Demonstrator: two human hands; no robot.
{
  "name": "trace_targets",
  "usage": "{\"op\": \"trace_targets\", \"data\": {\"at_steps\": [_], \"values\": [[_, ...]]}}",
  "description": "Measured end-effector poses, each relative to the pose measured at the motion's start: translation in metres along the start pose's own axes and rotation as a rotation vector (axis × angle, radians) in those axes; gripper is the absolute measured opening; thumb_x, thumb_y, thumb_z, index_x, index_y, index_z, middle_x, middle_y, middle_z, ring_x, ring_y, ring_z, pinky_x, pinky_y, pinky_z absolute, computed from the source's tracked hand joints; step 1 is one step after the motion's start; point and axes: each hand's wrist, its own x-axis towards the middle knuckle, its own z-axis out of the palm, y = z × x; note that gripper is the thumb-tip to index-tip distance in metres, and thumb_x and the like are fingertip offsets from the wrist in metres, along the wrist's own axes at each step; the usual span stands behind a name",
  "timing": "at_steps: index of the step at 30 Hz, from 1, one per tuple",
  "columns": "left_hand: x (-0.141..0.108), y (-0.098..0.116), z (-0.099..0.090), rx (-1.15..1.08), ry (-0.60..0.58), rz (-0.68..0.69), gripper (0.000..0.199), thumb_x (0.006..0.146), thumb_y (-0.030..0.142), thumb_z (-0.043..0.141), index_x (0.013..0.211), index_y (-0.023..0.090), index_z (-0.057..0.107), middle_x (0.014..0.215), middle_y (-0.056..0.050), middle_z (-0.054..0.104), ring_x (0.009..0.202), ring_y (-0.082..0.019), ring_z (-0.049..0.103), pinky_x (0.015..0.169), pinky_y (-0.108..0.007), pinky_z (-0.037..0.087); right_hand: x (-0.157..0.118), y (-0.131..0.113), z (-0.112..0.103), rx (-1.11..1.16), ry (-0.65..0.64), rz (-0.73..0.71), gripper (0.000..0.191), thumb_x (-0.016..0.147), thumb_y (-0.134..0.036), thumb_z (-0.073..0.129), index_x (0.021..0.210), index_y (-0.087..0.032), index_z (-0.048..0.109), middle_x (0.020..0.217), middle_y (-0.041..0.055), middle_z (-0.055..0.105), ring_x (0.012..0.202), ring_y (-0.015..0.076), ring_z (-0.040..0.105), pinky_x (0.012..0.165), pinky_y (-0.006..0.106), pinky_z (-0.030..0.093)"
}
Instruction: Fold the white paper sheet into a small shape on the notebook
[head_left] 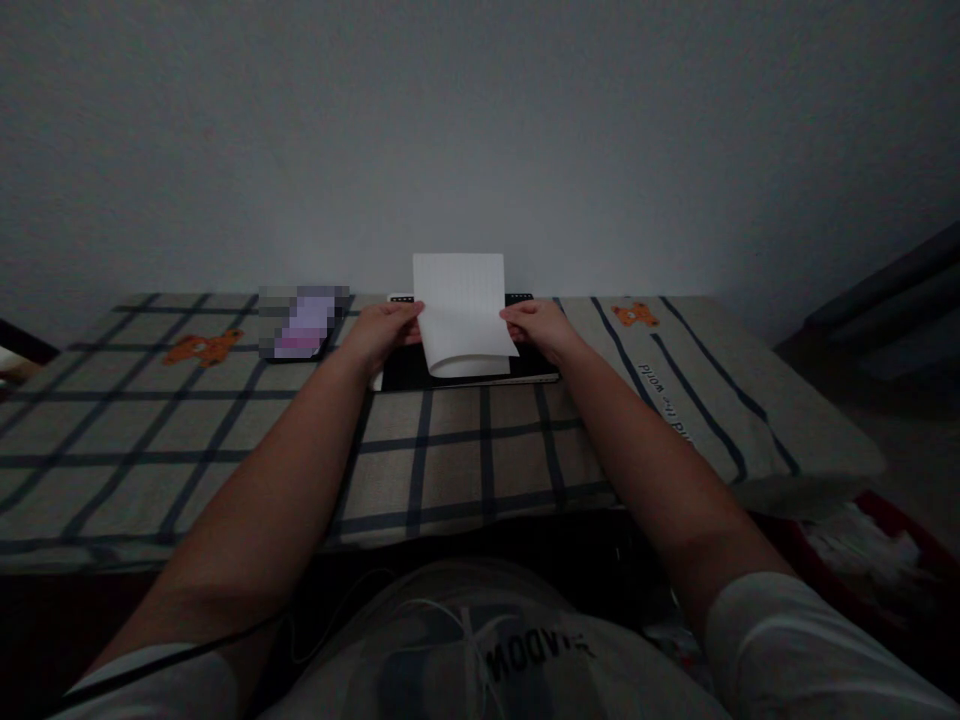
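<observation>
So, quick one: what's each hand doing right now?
Left hand: closed, holding the white paper at its left edge.
Right hand: closed, holding the same paper at its right edge.

We count two hands (381, 335), two pale sleeves (814, 635), one folded sheet of white paper (461, 310), one black notebook (406, 372), one phone (307, 320), one checked tablecloth (457, 440), two orange bear prints (206, 348).

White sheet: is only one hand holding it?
No: the left hand holds the white sheet at its left edge and the right hand at its right edge.
</observation>
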Motion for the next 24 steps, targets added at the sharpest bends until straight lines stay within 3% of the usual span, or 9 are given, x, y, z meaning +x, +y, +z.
{"op": "trace_targets", "data": {"at_steps": [5, 10, 19, 24], "values": [[-0.0023, 0.003, 0.0018, 0.031, 0.008, -0.047, 0.011, 0.089, 0.015, 0.072, 0.078, 0.015, 0.072, 0.08, -0.005, 0.073, 0.069, -0.011, 0.067, 0.078, -0.027, 0.06, -0.0027, -0.0063, 0.0022, 0.025, 0.056, -0.017, 0.023, 0.092, -0.006, 0.069, 0.071, -0.016, 0.068, 0.063, -0.0022, 0.065, 0.056, 0.0066, 0.058, 0.06, 0.02, 0.05], [-0.0025, 0.0023, 0.0021, 0.041, 0.015, -0.011, 0.014, 0.087, 0.014, 0.074, 0.074, 0.015, 0.071, 0.076, -0.004, 0.072, 0.069, -0.011, 0.066, 0.079, -0.028, 0.06, -0.0026, -0.0067, 0.0022, 0.013, 0.049, -0.027, 0.022, 0.092, -0.007, 0.068, 0.073, -0.017, 0.069, 0.063, -0.0024, 0.066, 0.056, 0.0067, 0.057, 0.061, 0.02, 0.051], [0.0021, 0.0, -0.0011, 0.035, 0.069, 0.099, 0.015, 0.084, 0.014, 0.072, 0.07, 0.015, 0.067, 0.07, 0.001, 0.066, 0.061, -0.008, 0.06, 0.07, -0.022, 0.055, 0.0002, -0.0015, -0.004, 0.054, -0.121, 0.033, 0.021, 0.095, -0.01, 0.067, 0.075, -0.017, 0.072, 0.069, 0.0018, 0.071, 0.061, 0.0086, 0.064, 0.064, 0.02, 0.055], [0.0038, -0.0006, -0.0033, 0.026, 0.08, 0.116, 0.011, 0.084, 0.016, 0.071, 0.074, 0.015, 0.068, 0.07, 0.0, 0.067, 0.062, -0.009, 0.061, 0.067, -0.02, 0.055, 0.0003, 0.0, -0.0039, 0.001, -0.132, 0.048, 0.022, 0.092, -0.007, 0.068, 0.074, -0.017, 0.071, 0.066, 0.0014, 0.071, 0.059, 0.0082, 0.063, 0.063, 0.019, 0.055]]}}
